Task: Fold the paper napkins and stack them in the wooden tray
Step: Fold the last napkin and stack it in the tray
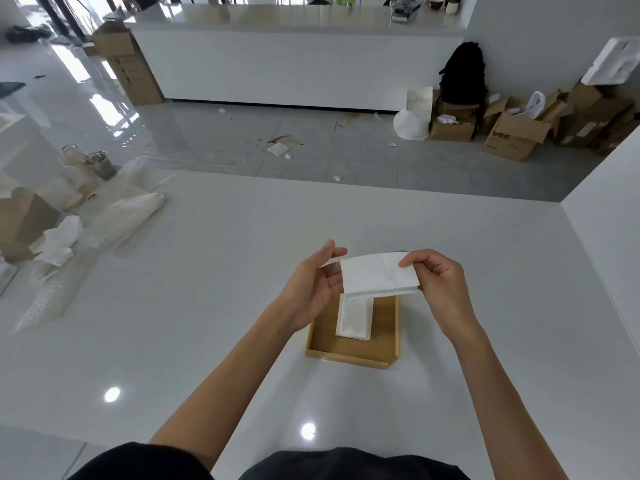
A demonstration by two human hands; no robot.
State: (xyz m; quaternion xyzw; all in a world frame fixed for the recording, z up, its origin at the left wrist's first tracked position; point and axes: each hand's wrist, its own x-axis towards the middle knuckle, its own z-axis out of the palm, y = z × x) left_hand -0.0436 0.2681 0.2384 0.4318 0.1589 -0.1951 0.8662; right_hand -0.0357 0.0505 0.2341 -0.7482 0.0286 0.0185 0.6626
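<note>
The person stands at a white table (207, 289) with both bare arms reaching out over it. Between the 2 hands a white paper napkin (377, 275) is held up in the air, above the far end of a wooden tray (353, 355). The left hand (313, 289) has its palm turned inward, thumb and fingertips closed narrowly on the napkin's left edge. The right hand (438, 282) pinches the upper right corner between thumb and forefinger, the other fingers curled behind the paper. The napkin looks folded over once, with a doubled edge along its lower side. The tray sits on the table just under the hands, close to the person, and 1 stack of folded napkins (355, 318) lies inside it toward the far left, flat on the tray floor. Off to the left of the table lie crumpled paper (57, 244) and plastic packaging (121, 216). Cardboard boxes (512, 133) stand on the floor beyond.
</note>
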